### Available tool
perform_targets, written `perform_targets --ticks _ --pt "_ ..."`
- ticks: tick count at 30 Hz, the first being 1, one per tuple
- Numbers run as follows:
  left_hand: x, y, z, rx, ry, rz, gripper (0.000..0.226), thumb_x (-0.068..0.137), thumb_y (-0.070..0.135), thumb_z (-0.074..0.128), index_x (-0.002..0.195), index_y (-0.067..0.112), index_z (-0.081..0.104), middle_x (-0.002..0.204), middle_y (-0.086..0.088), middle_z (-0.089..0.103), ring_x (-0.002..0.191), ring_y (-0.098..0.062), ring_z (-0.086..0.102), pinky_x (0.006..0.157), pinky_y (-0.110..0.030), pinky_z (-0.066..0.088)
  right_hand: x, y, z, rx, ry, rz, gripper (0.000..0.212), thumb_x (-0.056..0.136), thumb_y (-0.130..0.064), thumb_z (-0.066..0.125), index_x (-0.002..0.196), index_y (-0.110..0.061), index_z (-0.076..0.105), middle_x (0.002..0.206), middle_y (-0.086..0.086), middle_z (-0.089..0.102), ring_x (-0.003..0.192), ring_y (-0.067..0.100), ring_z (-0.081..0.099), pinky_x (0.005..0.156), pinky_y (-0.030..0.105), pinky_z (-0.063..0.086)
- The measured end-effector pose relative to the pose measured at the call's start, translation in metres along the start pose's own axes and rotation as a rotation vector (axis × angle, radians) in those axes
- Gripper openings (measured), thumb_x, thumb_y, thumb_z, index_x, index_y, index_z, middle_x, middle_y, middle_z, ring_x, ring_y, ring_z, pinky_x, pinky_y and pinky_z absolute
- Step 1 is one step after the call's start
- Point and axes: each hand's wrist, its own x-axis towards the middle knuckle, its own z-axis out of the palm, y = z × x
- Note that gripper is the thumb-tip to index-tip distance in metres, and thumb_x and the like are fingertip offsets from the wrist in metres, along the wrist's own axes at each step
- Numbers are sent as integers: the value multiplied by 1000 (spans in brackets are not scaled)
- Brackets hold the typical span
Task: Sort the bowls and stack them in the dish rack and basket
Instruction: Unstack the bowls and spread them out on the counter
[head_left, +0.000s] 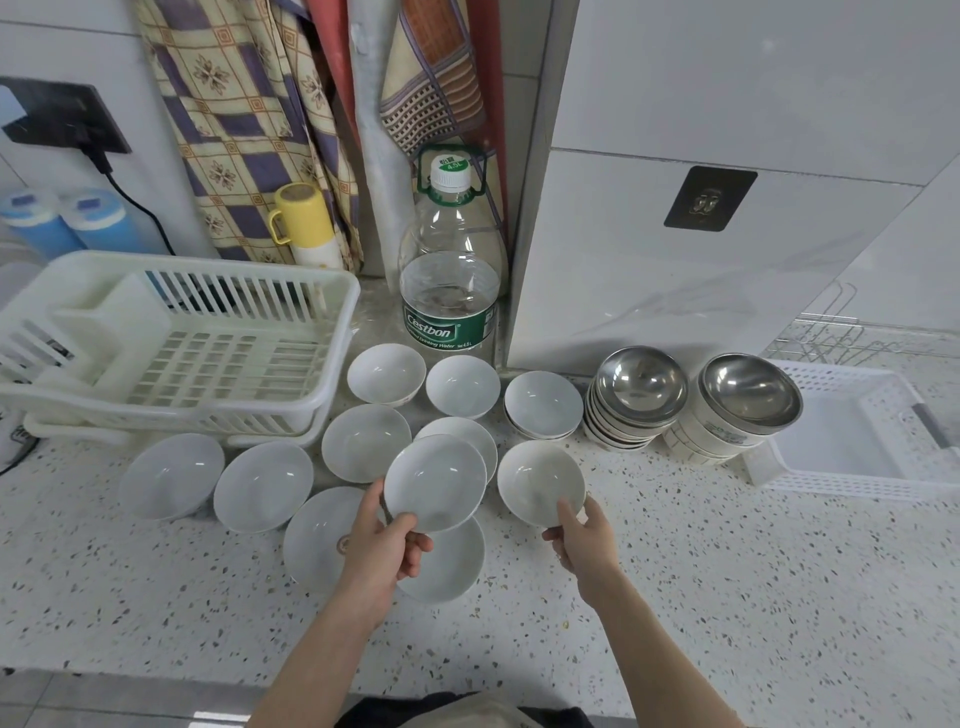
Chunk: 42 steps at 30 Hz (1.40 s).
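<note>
Several white bowls lie spread over the speckled counter (727, 597). My left hand (384, 545) grips the near rim of one white bowl (435, 480), lifted above the others. My right hand (584, 540) pinches the near rim of a second white bowl (537, 486), thumb inside it. Two stacks of bowls topped with steel bowls (639, 387) (748, 389) stand at the right. The white dish rack (171, 358) sits at the left with no bowls in it. A white basket (857, 447) lies at the far right.
A large water bottle (451, 291) stands behind the bowls beside a white cabinet wall. A yellow flask (306, 223) and hanging cloths are at the back. A black cable (135, 202) runs down behind the rack. A wire rack (831, 338) sits behind the basket.
</note>
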Motion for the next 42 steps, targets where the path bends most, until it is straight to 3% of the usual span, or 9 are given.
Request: perform_targets --ticks 3,6,10,17,20,25,29,34,42 --pt "-4 0 4 49 -45 33 54 93 -3 48 130 36 51 82 -14 64 43 -10 52 38 -22 36 -6 0 -5 110 -61 80 33 99 -41 50 121 -17 55 71 8 67 43 9 43 37 20 30" --pt "-9 -3 10 108 -130 44 58 91 -1 48 128 44 50 66 -11 66 46 -12 54 39 -24 37 -20 1 -14 57 -45 98 30 100 -45 46 116 -22 53 82 12 70 42 8 40 37 20 29" --pt "-15 -11 28 249 -271 60 60 89 3 47 131 46 44 55 -9 65 50 -21 53 41 -27 42 -42 10 -30 30 23 -65 31 101 -40 43 107 -18 64 68 10 67 39 7 36 37 20 29" --pt "-26 -39 55 389 -396 54 60 91 9 42 127 57 37 54 -3 66 54 -20 60 41 -25 42 -72 19 -51 -34 -163 -273 22 87 -35 55 75 -19 67 53 -2 43 45 13 30 41 19 27" --pt "-25 -48 56 422 -419 55 60 94 12 43 139 51 34 55 -2 67 53 -16 60 43 -24 44 -70 27 -54 -224 -115 -275 20 80 -15 57 95 -17 69 48 -6 39 47 12 34 45 21 31" --pt "-27 -54 57 491 -442 91 71 91 36 60 138 68 16 67 3 70 51 -8 61 47 -18 44 -65 35 -55 -355 -77 -238 30 83 2 50 94 -20 67 47 -7 41 49 14 34 47 25 29" --pt "-28 -55 58 531 -494 154 104 66 45 77 140 69 7 128 23 56 93 4 67 70 -17 56 -64 37 -53 -372 -85 -228 30 86 0 47 95 -22 65 52 -1 37 54 18 32 50 29 27" --pt "-27 -54 55 657 -538 238 106 59 37 79 118 87 6 110 55 45 100 18 57 73 -16 58 -61 39 -52 -447 -109 -230 32 85 -3 50 99 -31 61 48 -8 38 47 11 32 45 21 28" --pt "-25 -53 53 801 -519 251 106 59 36 79 120 84 6 108 29 60 86 -1 67 75 -31 61 -59 44 -49 -470 -122 -215 34 85 -5 49 109 -27 62 45 -9 40 44 9 31 42 19 27"
